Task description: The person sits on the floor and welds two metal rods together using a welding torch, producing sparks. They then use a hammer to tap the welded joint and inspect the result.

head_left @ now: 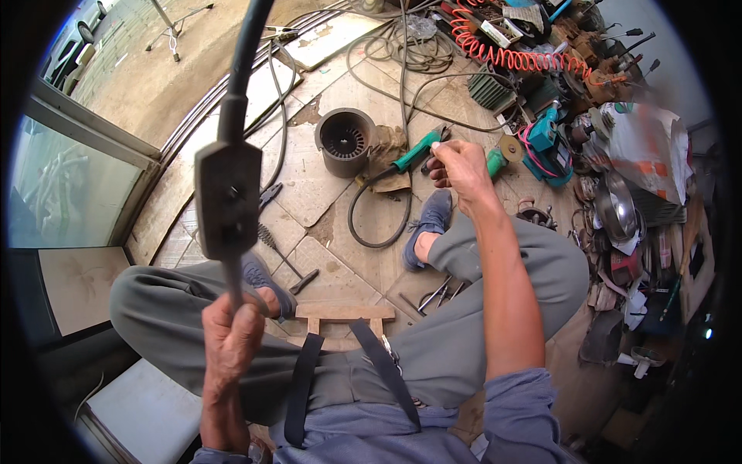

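Note:
My left hand (pixel 229 336) is wrapped round the lower handle of a long dark tool (pixel 226 201), which looks like a tap wrench. It stands nearly upright close to the camera, with a six-sided middle block and a second arm running past the top edge. My right hand (pixel 464 172) is raised over my right knee with its fingers curled in; what they hold, if anything, is hidden. Just beyond it, a green welding electrode holder (pixel 417 151) lies on a brown rag (pixel 386 143). A motor stator (pixel 345 158) in a dark round housing stands beside the rag.
A screwdriver (pixel 307 281) and pliers (pixel 269 195) lie on the tiles near my left foot. Between my legs is a small wooden stool (pixel 348 312). Black cables (pixel 352 220) loop across the floor. A teal power tool (pixel 547 139) and cluttered parts crowd the right side.

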Motion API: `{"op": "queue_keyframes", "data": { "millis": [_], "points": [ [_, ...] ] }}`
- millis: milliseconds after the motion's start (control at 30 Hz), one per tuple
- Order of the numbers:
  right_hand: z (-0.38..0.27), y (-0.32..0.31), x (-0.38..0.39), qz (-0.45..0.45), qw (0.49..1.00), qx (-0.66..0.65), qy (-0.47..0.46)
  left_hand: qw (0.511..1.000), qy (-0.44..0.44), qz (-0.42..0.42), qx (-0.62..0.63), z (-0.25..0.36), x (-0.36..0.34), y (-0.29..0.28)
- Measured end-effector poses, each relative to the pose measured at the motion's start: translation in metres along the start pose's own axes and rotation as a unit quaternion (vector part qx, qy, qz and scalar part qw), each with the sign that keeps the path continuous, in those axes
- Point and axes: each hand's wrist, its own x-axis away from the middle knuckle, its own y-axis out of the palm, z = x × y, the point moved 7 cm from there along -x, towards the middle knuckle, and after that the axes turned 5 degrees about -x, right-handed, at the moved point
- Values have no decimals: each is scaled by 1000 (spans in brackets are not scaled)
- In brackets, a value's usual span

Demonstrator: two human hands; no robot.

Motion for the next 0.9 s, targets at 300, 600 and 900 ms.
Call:
{"op": "queue_keyframes", "data": {
  "millis": [300,600,900],
  "points": [
    [44,87,127,-222,971,-18,89,940,-278,-95,174,-40,1,48],
    [-65,-30,160,-84,954,271,-93,840,-483,-203,137,-119,33,104],
    [-90,-82,129,66,943,285,-158,829,-506,-181,158,-181,-9,178]
  ]
}}
